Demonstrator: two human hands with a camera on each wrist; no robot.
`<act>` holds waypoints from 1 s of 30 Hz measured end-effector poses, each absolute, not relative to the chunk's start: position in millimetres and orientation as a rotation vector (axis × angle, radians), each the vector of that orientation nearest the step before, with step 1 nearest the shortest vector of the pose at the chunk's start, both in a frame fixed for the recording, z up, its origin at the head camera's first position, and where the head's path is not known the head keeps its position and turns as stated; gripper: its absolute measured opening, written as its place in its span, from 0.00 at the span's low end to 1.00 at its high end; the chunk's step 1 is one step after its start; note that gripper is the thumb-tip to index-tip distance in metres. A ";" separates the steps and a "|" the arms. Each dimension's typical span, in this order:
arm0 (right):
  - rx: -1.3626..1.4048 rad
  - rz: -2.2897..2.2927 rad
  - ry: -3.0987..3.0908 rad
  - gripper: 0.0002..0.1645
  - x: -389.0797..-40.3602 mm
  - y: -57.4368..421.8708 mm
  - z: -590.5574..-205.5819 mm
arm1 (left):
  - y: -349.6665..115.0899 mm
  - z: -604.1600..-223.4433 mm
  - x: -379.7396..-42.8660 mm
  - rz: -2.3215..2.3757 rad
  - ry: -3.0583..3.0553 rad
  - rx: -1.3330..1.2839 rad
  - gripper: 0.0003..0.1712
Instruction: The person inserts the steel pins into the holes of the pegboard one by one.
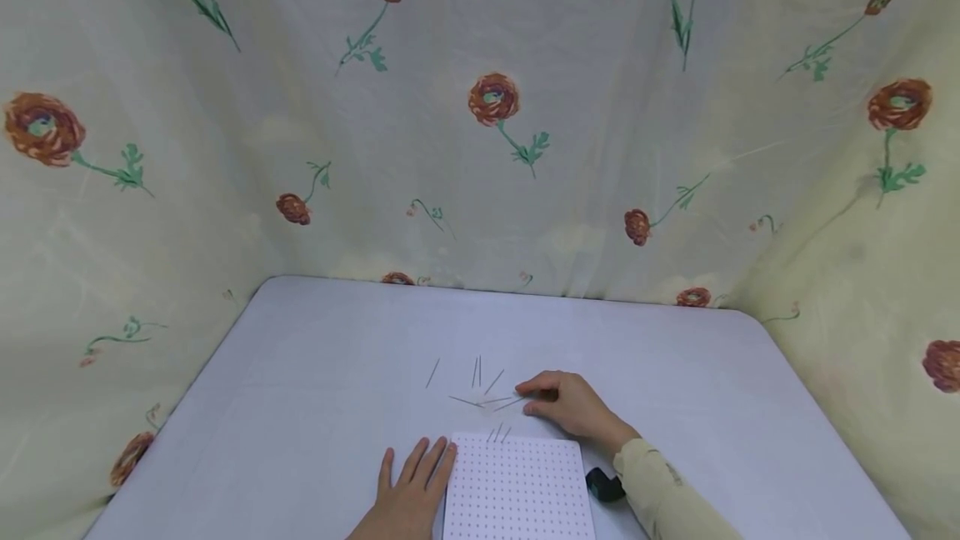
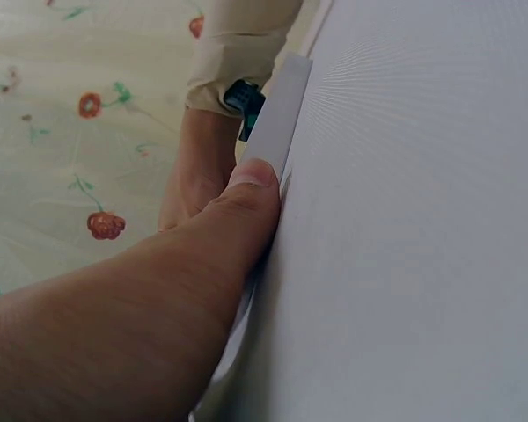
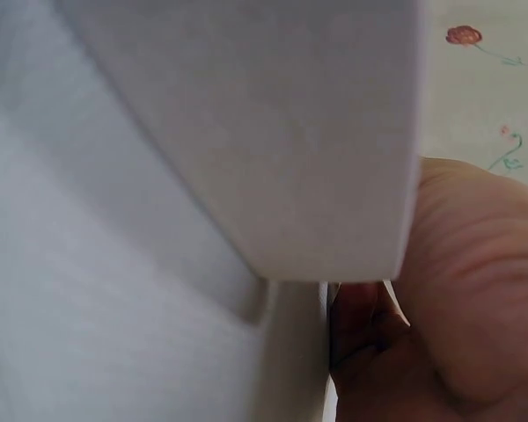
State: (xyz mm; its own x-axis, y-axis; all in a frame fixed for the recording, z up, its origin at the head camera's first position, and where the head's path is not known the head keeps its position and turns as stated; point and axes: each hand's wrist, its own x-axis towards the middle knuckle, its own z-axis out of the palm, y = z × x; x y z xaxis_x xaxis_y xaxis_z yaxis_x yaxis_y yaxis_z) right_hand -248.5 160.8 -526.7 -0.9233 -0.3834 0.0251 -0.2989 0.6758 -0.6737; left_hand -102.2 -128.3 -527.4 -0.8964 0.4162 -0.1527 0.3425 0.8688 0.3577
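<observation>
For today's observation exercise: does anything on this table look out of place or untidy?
Yes: the thin pins lie scattered at mixed angles beyond the perforated board, not in its holes. The right hand reaches among them.

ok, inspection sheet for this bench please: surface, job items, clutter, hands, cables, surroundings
Surface: pale grey table, rounded far corners.
Job's things: white dotted board at the near edge; thin pins scattered loose beyond it, three more pins at the board's far edge.
Clutter: nothing seen.
Grippers: left hand lies flat, fingers straight, against the board's left edge; right hand fingers curled at a loose pin, grip not clear.
Cables: nothing seen; a dark wrist strap at the right sleeve.
Surroundings: flowered cloth hung behind and on both sides.
</observation>
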 end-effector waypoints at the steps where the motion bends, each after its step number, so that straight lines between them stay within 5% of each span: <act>1: -0.569 -1.080 2.764 0.16 -248.4 160.6 -526.6 | -127.9 -527.4 -102.3 0.469 2.817 0.576 0.78; 30: -0.569 -0.984 2.842 0.09 -254.0 152.9 -525.8 | -128.6 -529.1 -101.3 0.474 2.840 0.590 0.77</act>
